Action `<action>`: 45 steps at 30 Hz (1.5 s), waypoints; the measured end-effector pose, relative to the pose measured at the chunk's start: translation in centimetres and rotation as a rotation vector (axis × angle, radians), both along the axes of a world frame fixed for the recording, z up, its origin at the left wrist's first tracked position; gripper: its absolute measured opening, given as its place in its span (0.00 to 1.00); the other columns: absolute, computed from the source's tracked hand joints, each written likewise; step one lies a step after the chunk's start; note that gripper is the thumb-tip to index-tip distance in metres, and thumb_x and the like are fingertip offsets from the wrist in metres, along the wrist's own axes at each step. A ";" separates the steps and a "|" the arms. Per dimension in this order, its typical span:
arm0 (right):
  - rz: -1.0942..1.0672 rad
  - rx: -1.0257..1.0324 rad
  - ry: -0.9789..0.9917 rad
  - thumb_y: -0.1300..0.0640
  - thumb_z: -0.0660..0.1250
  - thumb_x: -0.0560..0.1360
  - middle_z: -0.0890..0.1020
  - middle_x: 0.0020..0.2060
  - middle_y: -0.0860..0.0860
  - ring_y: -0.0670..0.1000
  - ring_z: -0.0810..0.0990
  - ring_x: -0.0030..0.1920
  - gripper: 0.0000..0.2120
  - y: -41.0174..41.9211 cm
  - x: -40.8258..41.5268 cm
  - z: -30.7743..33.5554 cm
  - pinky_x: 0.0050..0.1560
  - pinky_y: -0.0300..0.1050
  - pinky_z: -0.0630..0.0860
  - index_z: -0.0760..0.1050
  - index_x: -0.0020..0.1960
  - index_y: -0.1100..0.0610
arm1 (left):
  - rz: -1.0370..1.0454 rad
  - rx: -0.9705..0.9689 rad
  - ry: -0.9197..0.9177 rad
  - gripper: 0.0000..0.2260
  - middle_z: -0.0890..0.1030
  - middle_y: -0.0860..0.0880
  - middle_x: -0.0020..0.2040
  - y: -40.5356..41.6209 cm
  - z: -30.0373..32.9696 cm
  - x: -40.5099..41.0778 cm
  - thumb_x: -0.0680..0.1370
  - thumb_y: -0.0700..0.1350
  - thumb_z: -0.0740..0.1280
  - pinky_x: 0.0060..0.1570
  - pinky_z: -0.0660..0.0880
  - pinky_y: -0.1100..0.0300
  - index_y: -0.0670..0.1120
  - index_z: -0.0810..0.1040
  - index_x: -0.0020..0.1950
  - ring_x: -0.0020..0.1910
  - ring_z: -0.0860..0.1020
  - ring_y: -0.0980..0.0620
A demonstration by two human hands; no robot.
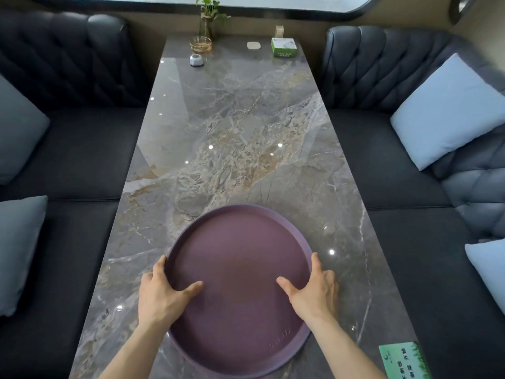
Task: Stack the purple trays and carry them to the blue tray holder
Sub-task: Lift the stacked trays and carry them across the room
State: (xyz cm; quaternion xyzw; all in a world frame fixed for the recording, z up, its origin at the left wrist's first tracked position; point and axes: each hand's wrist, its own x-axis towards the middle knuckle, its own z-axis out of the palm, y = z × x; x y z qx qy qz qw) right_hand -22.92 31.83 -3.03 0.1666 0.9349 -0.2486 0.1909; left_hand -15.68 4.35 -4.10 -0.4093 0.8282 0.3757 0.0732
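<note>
A round purple tray (240, 250) lies at the near end of the grey marble table (232, 127). Its far rim looks doubled, so a second tray may lie under it; I cannot tell for sure. My left hand (161, 294) grips the tray's left rim, thumb inside and fingers curled around the outside. My right hand (314, 291) holds the right rim the same way. The blue tray holder is not in view.
Dark tufted sofas (82, 149) flank the table, with pale cushions (448, 110) on both. At the far end stand a plant vase (207, 23), a glass bowl (200, 45), a small white object (196, 61), a green tissue box (284, 47). A green card (401, 359) lies near right.
</note>
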 end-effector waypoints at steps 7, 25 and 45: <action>-0.011 -0.034 0.023 0.33 0.76 0.64 0.70 0.65 0.55 0.57 0.68 0.68 0.54 0.5 -3.0 4.9 0.62 0.53 0.72 0.53 0.80 0.48 | 0.054 -0.005 0.104 0.53 0.69 0.39 0.67 0.7 4.4 -2.1 0.57 0.56 0.84 0.68 0.68 0.43 0.49 0.63 0.78 0.69 0.69 0.38; 0.029 -0.117 0.485 0.32 0.78 0.60 0.71 0.67 0.58 0.59 0.69 0.69 0.56 -0.2 -10.5 31.2 0.65 0.52 0.71 0.59 0.78 0.54 | 0.049 -0.110 0.544 0.54 0.69 0.39 0.65 -0.7 29.8 -10.7 0.55 0.57 0.84 0.66 0.71 0.45 0.50 0.64 0.76 0.67 0.70 0.39; -0.167 0.031 0.603 0.31 0.78 0.59 0.73 0.68 0.57 0.59 0.72 0.68 0.54 0.3 3.8 40.0 0.59 0.54 0.76 0.63 0.76 0.54 | -0.180 0.002 0.628 0.55 0.72 0.42 0.63 -1.5 37.7 -3.5 0.48 0.62 0.83 0.63 0.75 0.43 0.51 0.68 0.73 0.64 0.74 0.39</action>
